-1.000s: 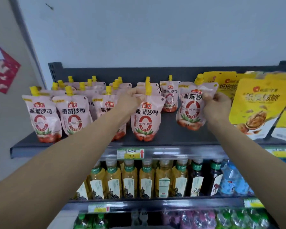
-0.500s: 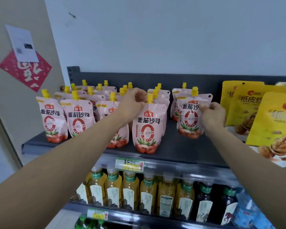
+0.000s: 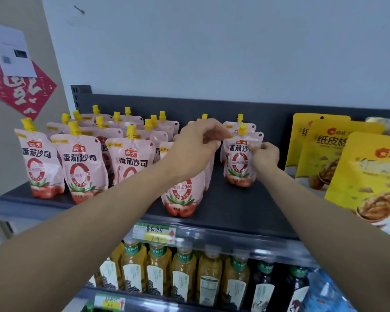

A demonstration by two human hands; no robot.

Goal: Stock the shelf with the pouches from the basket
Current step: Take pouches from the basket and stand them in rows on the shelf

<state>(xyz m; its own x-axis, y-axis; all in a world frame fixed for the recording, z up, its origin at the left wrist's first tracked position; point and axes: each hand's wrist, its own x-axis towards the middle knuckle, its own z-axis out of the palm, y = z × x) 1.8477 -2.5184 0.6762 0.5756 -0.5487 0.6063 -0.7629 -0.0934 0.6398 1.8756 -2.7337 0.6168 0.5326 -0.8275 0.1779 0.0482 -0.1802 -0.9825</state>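
Pink spouted pouches with yellow caps stand in rows on the dark top shelf [image 3: 234, 212]. The rightmost front pouch [image 3: 240, 163] stands upright, apart from the rest. My right hand [image 3: 265, 154] pinches its upper right edge. My left hand [image 3: 198, 143] reaches across over another front pouch [image 3: 180, 199] and its fingertips touch the upper left corner of the rightmost pouch. Several more pouches [image 3: 83, 167] fill the shelf's left side. The basket is not in view.
Yellow walnut bags [image 3: 365, 176] stand on the shelf's right side. Bottled drinks [image 3: 182, 275] line the shelf below, behind a price tag [image 3: 153, 234]. A red paper decoration [image 3: 20, 91] hangs on the left wall. Bare shelf lies between the pouches and the bags.
My left hand has moved right, from the top of the middle front pouch to the rightmost pouch. My right hand stays on that pouch. The view has shifted upward.
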